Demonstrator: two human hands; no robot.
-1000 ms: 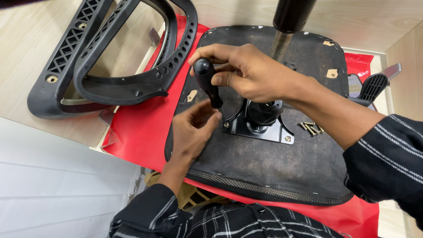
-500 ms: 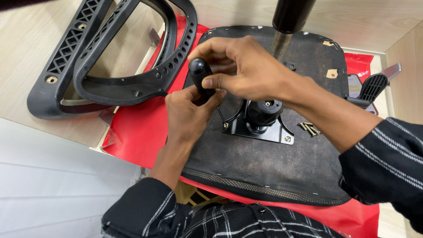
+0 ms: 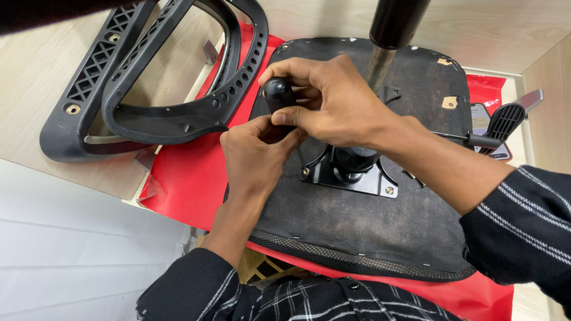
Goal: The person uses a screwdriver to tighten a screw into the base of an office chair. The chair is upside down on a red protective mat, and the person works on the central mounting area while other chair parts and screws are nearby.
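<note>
On the red cloth (image 3: 190, 178) spread over the bench (image 3: 41, 77) lies an upturned chair seat (image 3: 357, 232), its black fabric underside facing you. Your right hand (image 3: 333, 107) is curled shut around the black knob (image 3: 278, 94) of a lever near the seat's left edge. Your left hand (image 3: 256, 157) sits just below, fingers pinched closed at the lever's shaft, touching the right thumb. Beside them, a metal plate (image 3: 351, 175) is bolted to the seat under a gas cylinder (image 3: 386, 35). Two black plastic armrest frames (image 3: 148, 77) lie stacked to the left.
</note>
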